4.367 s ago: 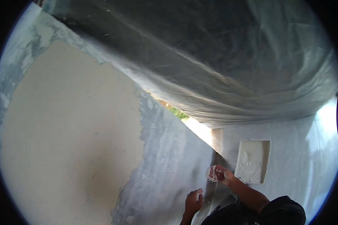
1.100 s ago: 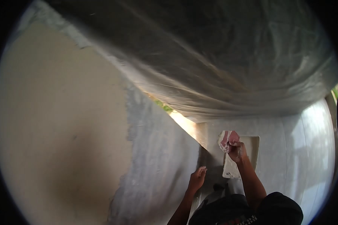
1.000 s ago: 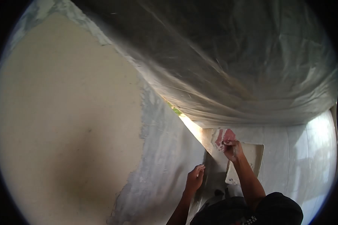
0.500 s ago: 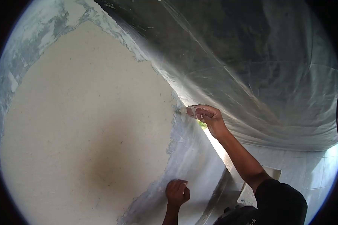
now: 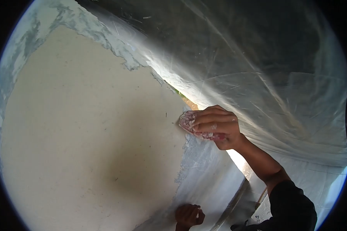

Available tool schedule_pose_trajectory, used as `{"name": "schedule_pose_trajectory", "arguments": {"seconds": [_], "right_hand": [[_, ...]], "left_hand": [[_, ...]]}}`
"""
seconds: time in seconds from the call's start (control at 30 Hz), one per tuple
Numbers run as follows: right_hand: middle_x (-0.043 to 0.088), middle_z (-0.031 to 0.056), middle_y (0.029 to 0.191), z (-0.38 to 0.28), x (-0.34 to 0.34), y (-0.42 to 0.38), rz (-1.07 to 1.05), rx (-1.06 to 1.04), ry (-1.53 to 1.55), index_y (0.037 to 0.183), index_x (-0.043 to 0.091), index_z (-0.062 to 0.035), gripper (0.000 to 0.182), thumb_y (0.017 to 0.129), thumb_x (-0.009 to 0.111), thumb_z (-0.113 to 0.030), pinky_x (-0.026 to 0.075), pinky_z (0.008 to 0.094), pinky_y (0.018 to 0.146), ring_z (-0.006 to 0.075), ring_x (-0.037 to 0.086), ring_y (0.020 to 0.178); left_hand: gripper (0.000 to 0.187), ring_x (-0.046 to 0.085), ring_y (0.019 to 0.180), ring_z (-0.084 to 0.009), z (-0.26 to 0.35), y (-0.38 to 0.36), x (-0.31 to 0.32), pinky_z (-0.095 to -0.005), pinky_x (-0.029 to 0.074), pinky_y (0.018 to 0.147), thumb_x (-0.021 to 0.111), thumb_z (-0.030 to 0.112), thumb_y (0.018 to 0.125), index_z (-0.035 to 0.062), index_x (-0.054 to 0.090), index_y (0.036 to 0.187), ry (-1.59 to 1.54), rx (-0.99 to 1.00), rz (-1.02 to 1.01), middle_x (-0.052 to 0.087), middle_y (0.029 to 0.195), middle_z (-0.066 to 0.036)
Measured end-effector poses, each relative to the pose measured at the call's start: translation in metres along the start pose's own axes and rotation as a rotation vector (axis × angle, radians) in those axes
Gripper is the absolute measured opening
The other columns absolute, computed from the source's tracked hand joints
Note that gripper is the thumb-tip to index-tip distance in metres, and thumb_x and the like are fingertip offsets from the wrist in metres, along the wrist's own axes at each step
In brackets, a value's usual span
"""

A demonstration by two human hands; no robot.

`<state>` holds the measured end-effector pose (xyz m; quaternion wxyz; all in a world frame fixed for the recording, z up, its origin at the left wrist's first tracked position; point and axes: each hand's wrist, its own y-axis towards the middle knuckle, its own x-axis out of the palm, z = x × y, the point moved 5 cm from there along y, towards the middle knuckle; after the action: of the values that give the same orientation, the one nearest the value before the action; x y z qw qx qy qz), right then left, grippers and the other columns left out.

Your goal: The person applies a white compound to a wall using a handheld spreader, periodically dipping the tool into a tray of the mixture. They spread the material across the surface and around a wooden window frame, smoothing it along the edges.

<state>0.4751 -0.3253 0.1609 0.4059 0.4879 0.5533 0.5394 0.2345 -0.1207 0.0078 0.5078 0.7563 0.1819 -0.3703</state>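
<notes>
My right hand [image 5: 221, 125] grips a reddish putty knife [image 5: 188, 120] smeared with white putty. The blade is at the right edge of the cream putty coat [image 5: 85, 115], against the wall; whether it touches is hard to tell. Below that edge runs a strip of bare grey wall [image 5: 208, 165]. At the bottom, my left hand [image 5: 189, 215] is curled closed in front of this grey strip. A small pale bit shows near its thumb, and what lies inside the fingers is hidden.
Translucent plastic sheeting [image 5: 258, 84] hangs along the right, close to my right arm. Daylight comes through a narrow gap [image 5: 185, 99] between wall and sheeting. At lower right, a pale, smeared tray-like thing [image 5: 263, 210] is partly hidden by my sleeve.
My right hand has turned, so the putty knife's broad face now shows with its blade at the coat's edge. The view has shifted, and my left hand sits lower in it.
</notes>
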Motion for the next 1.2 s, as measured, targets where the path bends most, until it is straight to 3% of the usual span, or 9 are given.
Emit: {"name": "schedule_pose_trajectory", "arguments": {"seconds": [0.3,0.5,0.57,0.63,0.67,0.73,0.87,1.0,1.2], "right_hand": [[0.074,0.0035,0.110,0.005,0.011,-0.041,-0.157,-0.177,-0.184,0.091,0.076,-0.0122,0.015,0.082,0.064,-0.014,0.049,0.0435,0.097,0.0257,0.068,0.108],[0.074,0.0084,0.106,-0.003,0.006,-0.035,-0.123,-0.261,-0.126,0.094,0.075,-0.0073,0.034,0.101,0.049,-0.028,0.050,0.0422,0.092,0.0306,0.069,0.104],[0.073,0.0109,0.102,0.006,0.009,-0.040,0.071,-0.252,0.087,0.099,0.075,-0.0048,0.046,0.106,0.041,-0.035,0.053,0.0417,0.083,0.0316,0.069,0.099],[0.073,0.0116,0.101,-0.005,0.002,-0.040,0.088,-0.146,0.015,0.102,0.074,-0.0030,0.026,0.094,0.062,-0.024,0.055,0.0407,0.084,0.0302,0.069,0.096],[0.073,0.0116,0.103,-0.002,0.001,-0.043,0.140,-0.089,0.074,0.103,0.074,-0.0022,0.022,0.082,0.071,-0.008,0.055,0.0384,0.086,0.0283,0.070,0.097],[0.073,0.0114,0.105,0.003,0.011,-0.051,0.466,0.077,0.357,0.105,0.074,-0.0026,0.029,0.077,0.073,0.004,0.056,0.0357,0.087,0.0261,0.070,0.099],[0.073,0.0102,0.104,0.012,-0.003,-0.045,0.291,-0.040,0.177,0.106,0.074,-0.0040,0.033,0.075,0.074,0.008,0.056,0.0338,0.087,0.0246,0.070,0.100],[0.073,0.0073,0.105,0.007,0.002,-0.056,0.180,0.016,0.070,0.103,0.075,-0.0071,0.032,0.072,0.076,0.002,0.056,0.0359,0.085,0.0242,0.070,0.099],[0.074,0.0009,0.107,0.005,0.022,-0.055,0.029,-0.167,-0.126,0.094,0.076,-0.0132,0.030,0.064,0.077,-0.009,0.053,0.0389,0.091,0.0240,0.068,0.105]], "left_hand": [[0.004,0.062,0.059,-0.0145,0.000,0.002,0.004,-0.0312,0.048,0.062,0.064,0.019,0.069,0.0153,0.062,0.071,0.030,-0.015,-0.049,0.065,0.066,0.003],[0.001,0.063,0.062,-0.0166,-0.005,0.000,0.004,-0.0329,0.051,0.063,0.063,0.017,0.071,0.0163,0.064,0.072,0.053,-0.041,-0.037,0.065,0.069,0.001],[0.004,0.065,0.069,-0.0185,-0.008,-0.011,0.008,-0.0343,0.052,0.065,0.062,0.017,0.071,0.0156,0.065,0.073,0.060,-0.053,-0.034,0.066,0.071,0.001],[0.005,0.065,0.071,-0.0179,-0.007,-0.001,0.008,-0.0345,0.049,0.071,0.060,0.018,0.073,0.0153,0.064,0.072,0.101,-0.027,-0.094,0.067,0.073,0.001],[0.005,0.065,0.071,-0.0179,-0.003,-0.006,0.009,-0.0345,0.049,0.071,0.060,0.018,0.073,0.0153,0.064,0.072,0.070,-0.047,-0.117,0.067,0.073,0.001],[0.007,0.061,0.066,-0.0219,-0.004,-0.006,0.012,-0.0368,0.044,0.071,0.059,0.018,0.072,0.0121,0.062,0.071,0.106,-0.014,-0.080,0.066,0.071,-0.003],[0.005,0.061,0.063,-0.0181,-0.007,0.003,0.013,-0.0340,0.041,0.069,0.058,0.017,0.071,0.0128,0.061,0.071,0.082,-0.012,-0.082,0.066,0.068,0.000],[0.005,0.061,0.062,-0.0166,-0.006,-0.004,0.014,-0.0326,0.039,0.068,0.059,0.016,0.068,0.0143,0.061,0.072,0.106,-0.019,-0.075,0.067,0.069,0.002],[0.002,0.061,0.062,-0.0152,-0.004,-0.004,0.013,-0.0316,0.039,0.070,0.059,0.017,0.068,0.0160,0.060,0.070,0.131,-0.024,-0.063,0.068,0.069,0.003]]}}
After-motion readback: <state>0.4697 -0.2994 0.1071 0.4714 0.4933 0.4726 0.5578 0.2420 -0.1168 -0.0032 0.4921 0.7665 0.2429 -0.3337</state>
